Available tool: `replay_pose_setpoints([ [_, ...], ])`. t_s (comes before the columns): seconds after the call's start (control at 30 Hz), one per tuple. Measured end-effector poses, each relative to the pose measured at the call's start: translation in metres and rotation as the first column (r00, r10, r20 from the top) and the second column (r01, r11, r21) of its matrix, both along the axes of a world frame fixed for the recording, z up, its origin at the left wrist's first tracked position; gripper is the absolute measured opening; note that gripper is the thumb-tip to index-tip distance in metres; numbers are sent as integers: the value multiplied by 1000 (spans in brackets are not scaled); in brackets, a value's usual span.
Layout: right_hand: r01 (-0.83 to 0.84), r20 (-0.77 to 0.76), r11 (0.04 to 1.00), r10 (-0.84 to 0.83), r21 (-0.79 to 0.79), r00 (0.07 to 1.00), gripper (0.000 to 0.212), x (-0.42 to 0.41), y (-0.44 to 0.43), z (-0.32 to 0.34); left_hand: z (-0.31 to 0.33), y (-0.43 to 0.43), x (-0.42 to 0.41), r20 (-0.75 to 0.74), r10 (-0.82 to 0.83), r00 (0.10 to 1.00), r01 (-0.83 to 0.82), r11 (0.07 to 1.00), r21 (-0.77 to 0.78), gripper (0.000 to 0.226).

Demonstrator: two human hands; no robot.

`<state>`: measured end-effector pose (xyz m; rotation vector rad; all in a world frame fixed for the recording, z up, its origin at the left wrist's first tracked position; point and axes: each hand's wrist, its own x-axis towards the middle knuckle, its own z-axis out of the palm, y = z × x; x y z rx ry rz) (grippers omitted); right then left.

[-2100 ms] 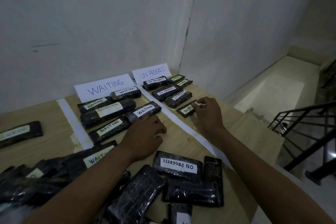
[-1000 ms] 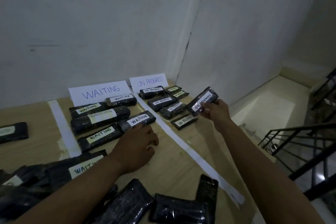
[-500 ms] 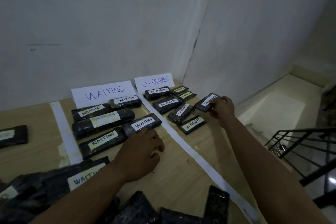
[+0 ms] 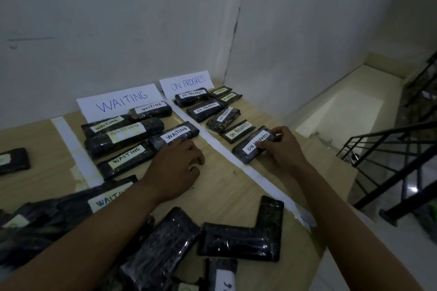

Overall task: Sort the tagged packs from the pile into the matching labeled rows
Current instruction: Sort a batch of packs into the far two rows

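Note:
My right hand (image 4: 282, 146) grips a black pack tagged ON PROGRESS (image 4: 250, 146) that lies on the table at the near end of the ON PROGRESS row, under the ON PROGRESS sign (image 4: 186, 82). Several tagged packs (image 4: 204, 108) lie farther up that row. My left hand (image 4: 176, 168) rests on the table with curled fingers, its fingertips touching a WAITING pack (image 4: 175, 136) in the row below the WAITING sign (image 4: 118, 101). The pile of black packs (image 4: 163, 250) lies at the near edge.
White tape strips (image 4: 238, 163) divide the wooden table (image 4: 224, 186) into rows. A lone pack (image 4: 14, 160) lies at far left. The table's right edge drops to a stairwell with a black railing (image 4: 387, 160). White walls meet close behind the signs.
My right hand carried an ON PROGRESS pack from the air down to the near end of its row and set it on the table. My left hand stayed put.

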<state>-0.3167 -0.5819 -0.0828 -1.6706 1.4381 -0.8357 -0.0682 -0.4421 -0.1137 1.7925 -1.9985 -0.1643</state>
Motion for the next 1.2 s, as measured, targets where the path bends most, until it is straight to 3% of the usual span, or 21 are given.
replay_pose_setpoints([
  [0.2, 33, -150, 993, -50, -115, 987, 45, -1, 3, -8, 6, 5, -2, -12, 12, 1000, -12, 1000, -5, 36],
  [0.3, 93, -113, 985, -110, -143, 987, 52, -7, 13, -9, 6, 6, -2, -13, 12, 1000, -12, 1000, 1, 34],
  [0.37, 82, -67, 978, -96, -194, 993, 41, -15, 32, -4, 7, 7, -3, -18, 7, 1000, -7, 1000, 4, 36],
  [0.43, -28, -49, 974, 18, -224, 999, 25, -26, 58, 2, 8, 8, -4, -8, 7, 1000, -7, 1000, 10, 38],
  [0.57, -343, -37, 920, 343, -188, 939, 21, -47, 115, 14, 7, 7, -4, 13, 4, 1000, -5, 1000, 28, 40],
  [0.7, -635, -169, 770, 618, -69, 768, 41, -54, 164, 22, 8, 8, -5, 9, 2, 1000, -3, 999, 36, 42],
  [0.8, -713, -369, 693, 640, -101, 674, 54, -50, 181, 14, 11, 10, -6, 1, 4, 1000, -4, 999, 44, 43],
  [0.87, -692, -427, 699, 578, -180, 695, 50, -44, 183, 9, 12, 11, -6, -14, 8, 1000, -8, 999, 43, 42],
  [1.0, -538, -239, 821, 492, -194, 837, 31, -37, 178, 11, 12, 10, -4, -15, 12, 1000, -11, 999, 46, 41],
  [1.2, -398, 158, 917, 394, -6, 906, 23, -22, 171, 18, 11, 7, -3, -8, 28, 1000, -28, 999, 38, 40],
])
